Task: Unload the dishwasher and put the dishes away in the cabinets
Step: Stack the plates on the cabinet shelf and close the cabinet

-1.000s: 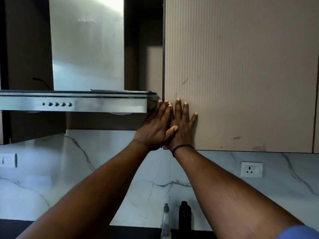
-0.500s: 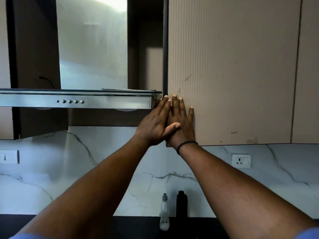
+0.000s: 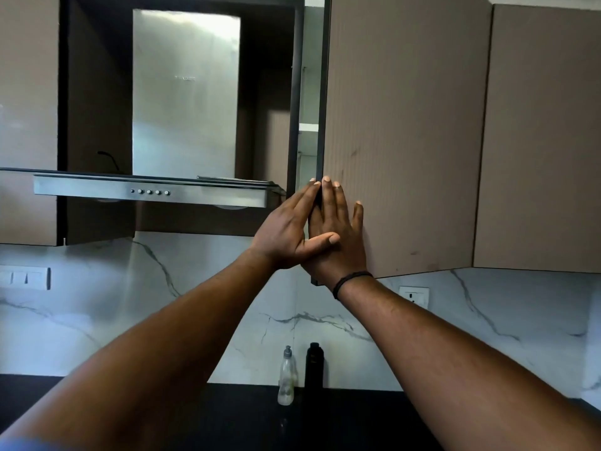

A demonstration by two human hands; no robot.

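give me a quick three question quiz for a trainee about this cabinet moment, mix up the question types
1. True or false: the cabinet door is ajar, with a white shelf showing in the gap.
2. Which hand has its fingers at the door's left edge? A) left hand B) right hand
3. Fill in: beside the clear spray bottle on the counter stands a ____ bottle.

Key: 1 true; 2 A, the right hand lies flat on the door's face; 3 black.
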